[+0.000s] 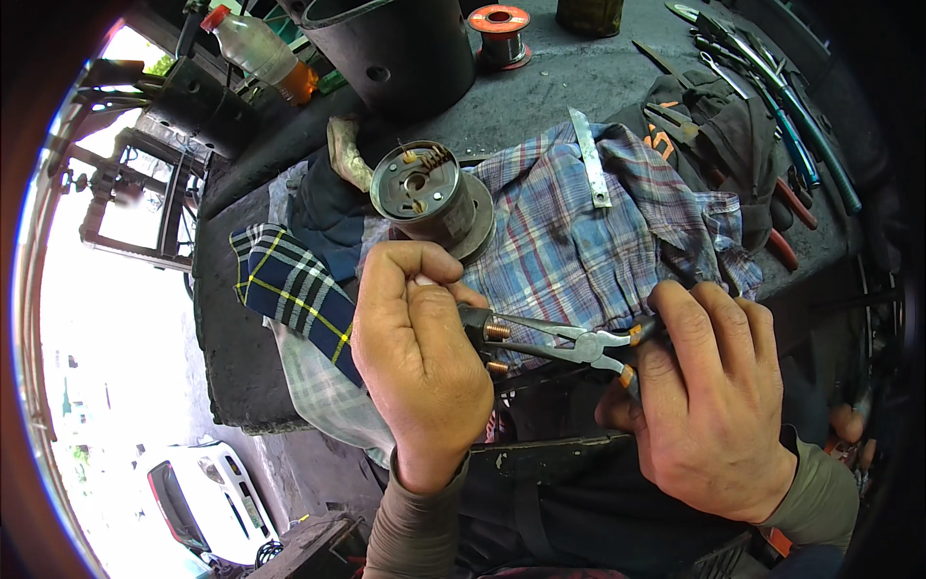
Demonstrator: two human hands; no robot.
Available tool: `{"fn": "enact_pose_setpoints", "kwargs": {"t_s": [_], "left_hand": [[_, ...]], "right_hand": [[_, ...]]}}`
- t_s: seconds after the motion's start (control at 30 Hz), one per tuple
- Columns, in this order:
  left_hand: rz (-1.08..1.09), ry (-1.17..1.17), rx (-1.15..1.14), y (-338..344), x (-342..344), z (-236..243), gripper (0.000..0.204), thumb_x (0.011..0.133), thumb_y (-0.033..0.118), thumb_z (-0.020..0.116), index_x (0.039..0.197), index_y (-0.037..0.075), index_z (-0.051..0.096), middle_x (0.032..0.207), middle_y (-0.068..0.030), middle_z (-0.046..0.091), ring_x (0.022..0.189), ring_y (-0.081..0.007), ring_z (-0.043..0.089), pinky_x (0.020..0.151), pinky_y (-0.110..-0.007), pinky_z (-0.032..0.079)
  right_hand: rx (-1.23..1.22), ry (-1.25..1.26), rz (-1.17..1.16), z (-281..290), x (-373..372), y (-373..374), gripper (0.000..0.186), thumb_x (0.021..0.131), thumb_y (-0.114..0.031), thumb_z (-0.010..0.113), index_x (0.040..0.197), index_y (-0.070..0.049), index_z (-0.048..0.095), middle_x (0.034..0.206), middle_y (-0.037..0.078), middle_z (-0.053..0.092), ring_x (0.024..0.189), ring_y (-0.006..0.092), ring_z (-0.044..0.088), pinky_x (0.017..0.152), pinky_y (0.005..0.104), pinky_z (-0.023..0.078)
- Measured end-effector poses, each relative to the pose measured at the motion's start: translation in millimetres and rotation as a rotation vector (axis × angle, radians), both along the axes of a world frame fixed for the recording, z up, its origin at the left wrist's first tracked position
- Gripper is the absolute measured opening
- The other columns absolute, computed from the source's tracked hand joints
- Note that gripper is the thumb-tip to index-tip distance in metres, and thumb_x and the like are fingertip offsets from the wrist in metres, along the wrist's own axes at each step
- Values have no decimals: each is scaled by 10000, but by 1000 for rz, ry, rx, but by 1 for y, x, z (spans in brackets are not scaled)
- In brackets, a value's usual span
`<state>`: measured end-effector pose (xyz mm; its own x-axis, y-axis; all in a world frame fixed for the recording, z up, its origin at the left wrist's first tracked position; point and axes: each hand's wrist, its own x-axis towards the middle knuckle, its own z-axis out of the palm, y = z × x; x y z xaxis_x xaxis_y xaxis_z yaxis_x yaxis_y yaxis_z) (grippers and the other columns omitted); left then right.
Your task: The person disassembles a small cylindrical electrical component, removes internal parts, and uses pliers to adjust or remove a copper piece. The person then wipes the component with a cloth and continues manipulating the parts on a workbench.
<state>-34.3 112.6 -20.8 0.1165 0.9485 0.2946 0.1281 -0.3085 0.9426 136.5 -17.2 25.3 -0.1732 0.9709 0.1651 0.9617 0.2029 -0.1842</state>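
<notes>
My left hand [415, 357] is closed around a small black part [473, 323] that has two copper-coloured threaded studs [496, 332] sticking out to the right. Most of that part is hidden by my fingers. Long-nose pliers [586, 345] are in my right hand [709, 410], fingers wrapped on the dark handles with orange marks. The plier jaws are spread and reach left to the upper stud; whether they touch it I cannot tell. Just beyond my left hand stands a round metal motor housing [439, 207] with a spring and small terminals on its top face.
A plaid shirt [550, 236] covers the bench, with a flat metal strip [590, 159] on it. Behind stand a black bucket [395, 58], a solder wire spool [500, 48] and a plastic bottle [260, 58]. Several tools [772, 87] lie at far right. A white car [212, 502] shows lower left.
</notes>
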Motion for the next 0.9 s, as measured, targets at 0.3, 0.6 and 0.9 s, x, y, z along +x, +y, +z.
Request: {"fn": "enact_pose_setpoints", "kwargs": {"t_s": [0.3, 0.6, 0.9], "left_hand": [[-17, 81, -5, 1, -1, 2, 188, 979, -32, 463, 918, -3, 638, 718, -61, 633, 621, -117, 603, 581, -285, 452], [-62, 99, 51, 1, -1, 0, 185, 985, -20, 471, 910, 5, 638, 711, -52, 621, 599, -86, 530, 557, -282, 410], [-70, 116, 79, -1, -3, -1, 177, 999, -26, 483, 913, 10, 634, 716, -40, 605, 624, -80, 512, 579, -267, 400]], "right_hand": [[119, -140, -6, -2, 2, 2, 399, 664, -195, 805, 916, 78, 663, 1175, 275, 608, 1006, 429, 615, 804, 535, 488], [-29, -71, 9, 4, 8, 1, 344, 700, -173, 824, 900, 42, 644, 1124, 244, 614, 914, 373, 593, 761, 493, 468], [-189, 157, -8, 14, 8, 2, 245, 819, -126, 810, 871, 18, 620, 987, 173, 580, 823, 339, 583, 684, 466, 483]]}}
